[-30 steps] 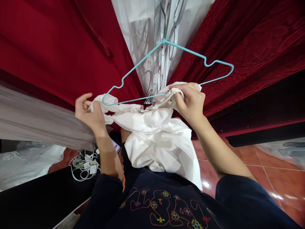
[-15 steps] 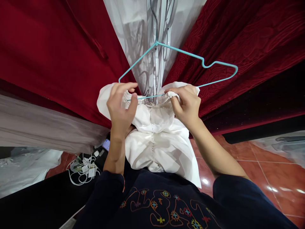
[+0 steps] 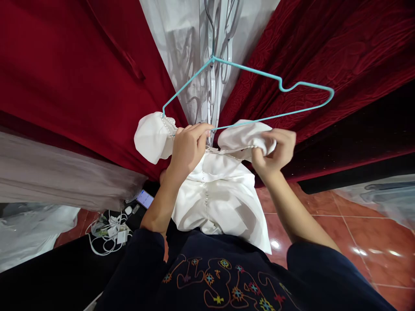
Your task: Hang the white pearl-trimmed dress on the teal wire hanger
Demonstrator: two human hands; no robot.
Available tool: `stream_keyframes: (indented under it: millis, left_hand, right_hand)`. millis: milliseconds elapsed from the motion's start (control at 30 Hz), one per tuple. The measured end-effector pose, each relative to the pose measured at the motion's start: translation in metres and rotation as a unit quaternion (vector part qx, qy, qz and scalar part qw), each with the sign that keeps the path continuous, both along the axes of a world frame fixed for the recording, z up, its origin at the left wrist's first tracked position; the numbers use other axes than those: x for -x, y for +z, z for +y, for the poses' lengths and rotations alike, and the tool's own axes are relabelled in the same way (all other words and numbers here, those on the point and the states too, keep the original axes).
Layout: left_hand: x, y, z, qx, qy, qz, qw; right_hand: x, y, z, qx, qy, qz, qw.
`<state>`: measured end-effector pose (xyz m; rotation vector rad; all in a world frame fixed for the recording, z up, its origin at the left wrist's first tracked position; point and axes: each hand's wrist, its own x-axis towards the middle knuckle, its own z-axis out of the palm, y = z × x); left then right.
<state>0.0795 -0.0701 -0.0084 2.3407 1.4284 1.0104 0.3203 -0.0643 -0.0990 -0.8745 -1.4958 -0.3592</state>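
Note:
A white dress (image 3: 223, 207) with puffed sleeves and pearl-like beads along its neckline hangs in front of me. The light-blue hanger (image 3: 246, 68) has its left end inside the left sleeve (image 3: 151, 138); its notched right end is bare and sticks out past the cloth. With closed fingers, my left hand (image 3: 189, 149) grips the hanger's lower bar near the middle of the neckline. My right hand (image 3: 275, 151) pinches the beaded edge by the right sleeve (image 3: 243, 136), below the bar and apart from the hanger's right end.
Red cloth (image 3: 81, 65) hangs at left, and patterned red cloth (image 3: 340, 43) at right. White hangers (image 3: 223, 26) cluster behind. A phone (image 3: 145, 198) and tangled white cables (image 3: 112, 235) lie at lower left. Red floor tiles (image 3: 324, 233) show at right.
My left hand has moved right, from the left of the neckline onto the hanger's lower bar. My right hand has pulled the right sleeve edge outward and down, off the bar.

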Motion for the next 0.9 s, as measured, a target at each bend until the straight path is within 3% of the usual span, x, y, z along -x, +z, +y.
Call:
stream_keyframes:
  millis: [133,267,367,533,733,800,900]
  left_hand:
    - [0.001,0.011,-0.002,0.043,-0.004,-0.02,0.999]
    - [0.001,0.015,-0.002,0.061,0.007,-0.028,0.998]
    - [0.002,0.017,-0.002,0.066,0.015,-0.014,0.998]
    - [0.003,0.019,-0.003,0.071,0.022,-0.007,0.997]
    - [0.004,0.014,-0.001,0.062,0.013,-0.015,0.998]
    - [0.005,0.011,0.0,0.05,0.014,-0.012,0.999]
    - [0.006,0.008,0.0,0.032,0.014,-0.005,0.999]
  right_hand:
    - [-0.05,0.005,0.019,0.104,-0.057,0.144,0.982]
    - [-0.101,0.039,0.054,0.069,-0.083,0.149,0.983]
    - [-0.114,0.071,0.071,0.078,-0.052,0.11,0.989]
    - [-0.07,0.114,0.062,0.145,0.006,0.064,0.987]
    - [-0.005,0.133,0.032,0.199,0.144,0.017,0.969]
    - [0.002,0.135,0.026,0.169,0.166,0.016,0.971]
    - [-0.001,0.13,0.026,0.072,0.142,0.061,0.985]
